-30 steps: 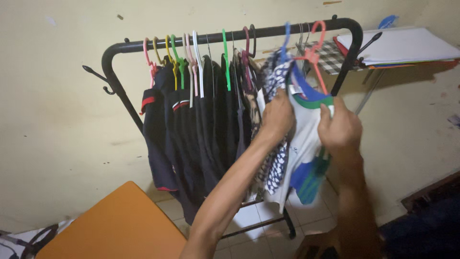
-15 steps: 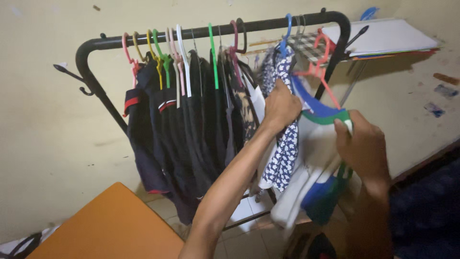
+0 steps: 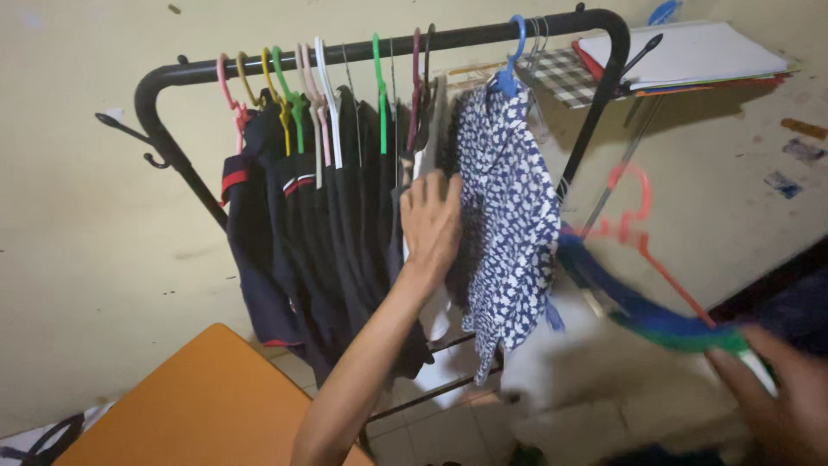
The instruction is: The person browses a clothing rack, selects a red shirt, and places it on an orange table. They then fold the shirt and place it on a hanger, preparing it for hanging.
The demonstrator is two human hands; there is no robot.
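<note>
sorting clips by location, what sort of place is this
Probably a room at home, a laundry or bedroom corner: a black clothes rack of hung garments against a scuffed wall, tiled floor.

The black clothes rack [image 3: 604, 103] is packed along its left and middle with dark shirts [image 3: 302, 250] on coloured hangers [image 3: 293, 103], pressed together with no slot between them; the left hand [image 3: 431, 220] is wedged between these and the blue-and-white patterned garment [image 3: 517, 224], blocking that gap; right of the patterned garment the rail is bare to the bend, with open room below it; a shelf of papers [image 3: 690, 56] juts out behind the rack's right corner; lower right, the right hand [image 3: 776, 401] with a red hanger [image 3: 642, 233] and a blurred garment fills the space; an orange table [image 3: 198, 406] bars the lower left.
</note>
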